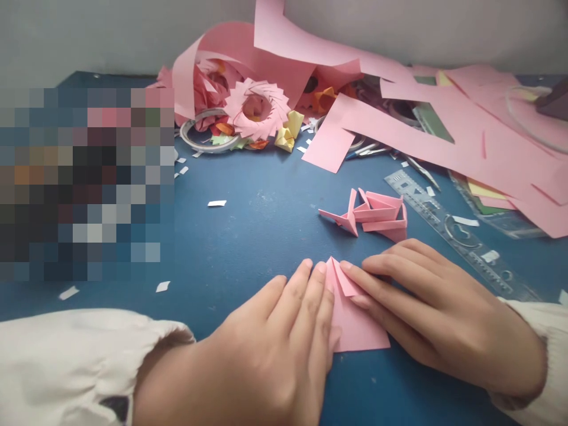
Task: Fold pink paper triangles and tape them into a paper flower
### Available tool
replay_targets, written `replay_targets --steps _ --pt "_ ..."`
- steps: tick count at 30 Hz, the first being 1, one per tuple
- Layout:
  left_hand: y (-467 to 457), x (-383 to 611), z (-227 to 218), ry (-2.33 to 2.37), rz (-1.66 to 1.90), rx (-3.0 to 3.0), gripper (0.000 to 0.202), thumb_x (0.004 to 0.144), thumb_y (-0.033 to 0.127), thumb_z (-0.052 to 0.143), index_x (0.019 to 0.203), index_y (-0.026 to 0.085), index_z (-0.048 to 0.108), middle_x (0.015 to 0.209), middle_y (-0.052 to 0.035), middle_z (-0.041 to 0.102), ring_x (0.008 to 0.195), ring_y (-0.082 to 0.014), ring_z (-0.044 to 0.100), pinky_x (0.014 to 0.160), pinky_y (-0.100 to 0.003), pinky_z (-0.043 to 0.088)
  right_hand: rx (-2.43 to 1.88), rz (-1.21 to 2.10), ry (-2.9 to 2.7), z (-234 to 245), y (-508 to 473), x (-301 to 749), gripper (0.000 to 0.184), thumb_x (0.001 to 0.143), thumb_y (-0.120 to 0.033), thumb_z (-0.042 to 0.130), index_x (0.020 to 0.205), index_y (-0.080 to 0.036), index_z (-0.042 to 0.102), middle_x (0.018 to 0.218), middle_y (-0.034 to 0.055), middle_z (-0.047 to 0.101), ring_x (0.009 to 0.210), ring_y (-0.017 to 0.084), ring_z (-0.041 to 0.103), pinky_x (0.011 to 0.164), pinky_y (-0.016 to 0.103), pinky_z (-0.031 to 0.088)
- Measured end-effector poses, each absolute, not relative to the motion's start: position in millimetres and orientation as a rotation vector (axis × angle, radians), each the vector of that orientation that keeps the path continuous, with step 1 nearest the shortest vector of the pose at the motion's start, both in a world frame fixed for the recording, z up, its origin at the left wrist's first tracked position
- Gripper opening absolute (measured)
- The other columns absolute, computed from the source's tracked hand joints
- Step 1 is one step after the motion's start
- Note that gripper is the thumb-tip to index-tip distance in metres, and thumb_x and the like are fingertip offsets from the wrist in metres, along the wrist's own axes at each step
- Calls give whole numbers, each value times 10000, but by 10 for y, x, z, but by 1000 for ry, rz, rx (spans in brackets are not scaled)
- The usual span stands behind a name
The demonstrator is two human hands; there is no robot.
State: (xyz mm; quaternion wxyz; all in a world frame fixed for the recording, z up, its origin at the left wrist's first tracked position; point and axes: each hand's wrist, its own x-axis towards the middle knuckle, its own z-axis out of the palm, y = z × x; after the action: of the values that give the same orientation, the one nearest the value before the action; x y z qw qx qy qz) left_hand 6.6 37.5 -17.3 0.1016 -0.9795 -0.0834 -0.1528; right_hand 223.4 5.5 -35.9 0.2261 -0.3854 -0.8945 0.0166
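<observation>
A piece of pink paper (357, 328), folded to a point at its far end, lies on the blue table between my hands. My left hand (275, 343) rests along its left side, fingers close together and pressing near the point. My right hand (426, 307) holds the right side, with fingertips by a small folded flap (348, 284). Part of the left edge is hidden under my left fingers. Just beyond the paper sit several folded pink paper pieces (377, 213), bunched together.
A clear plastic ruler (452, 231) lies to the right. Pink sheets (461, 142) pile up at the back right. Farther back are a pink paper ring (257, 109), a tape roll (208, 133) and yellow folded paper (290, 130). White scraps (217, 203) dot the table; the left area is pixelated.
</observation>
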Motion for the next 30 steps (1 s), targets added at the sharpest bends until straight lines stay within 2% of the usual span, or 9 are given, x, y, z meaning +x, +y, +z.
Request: replay_targets --steps 7,15,19,30 --pt "313 78 -217 -312 -438 -2860 311 896 181 490 1080 -35 618 1109 -220 621 1017 -353 618 693 -392 617 -1045 80 -2477 -330 40 2208 197 836 -14 459 975 -66 589 794 102 580 691 180 508 609 363 424" --pt "345 92 -179 -275 -442 -2861 294 874 195 514 1026 -18 648 1069 -199 647 982 -351 635 680 -391 621 -1052 117 -2480 -322 27 2186 154 822 2 470 777 -72 598 752 107 557 691 182 490 606 365 411" --pt "348 98 -174 -289 -441 -2878 284 872 183 505 1007 -17 655 1063 -199 649 980 -353 633 686 -394 621 -1056 107 -2490 -315 24 2179 211 822 -4 472 667 -102 575 738 95 540 691 179 490 614 360 410" --pt "387 86 -166 -184 -460 -2878 291 886 206 498 990 -17 654 1025 -194 666 951 -339 650 655 -382 627 -1065 132 -2448 -320 42 2167 269 823 4 473 595 -116 548 739 102 565 676 165 480 606 347 420"
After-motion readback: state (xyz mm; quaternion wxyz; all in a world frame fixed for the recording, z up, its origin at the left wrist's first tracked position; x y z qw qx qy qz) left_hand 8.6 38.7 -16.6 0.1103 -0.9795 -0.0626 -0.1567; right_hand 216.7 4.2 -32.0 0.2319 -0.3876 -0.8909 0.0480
